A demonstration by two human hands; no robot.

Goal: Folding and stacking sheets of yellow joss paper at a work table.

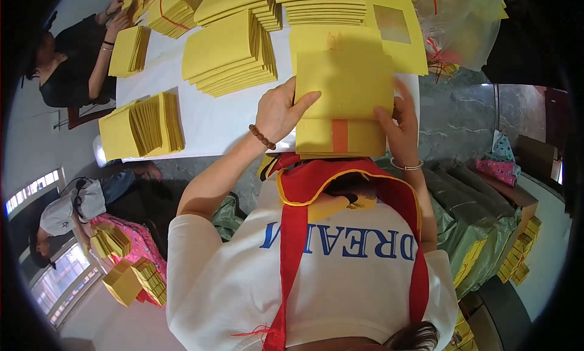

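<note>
A white shirt (pixel 316 278) with a red strap fills the near view. Above it the left hand (pixel 278 111) and right hand (pixel 401 123) each pinch a side of a yellow paper sheet (pixel 344 83), held over a yellow paper stack (pixel 340 137) at the table (pixel 213 120) edge. Beyond the hands lie more paper bundles (pixel 228 53); right of them, green sacks (pixel 480 229) hold yellow packs.

Green wrapped bundles (pixel 480 235) sit at the right on the floor, a clear plastic bag (pixel 462 22) on the bench's far right
</note>
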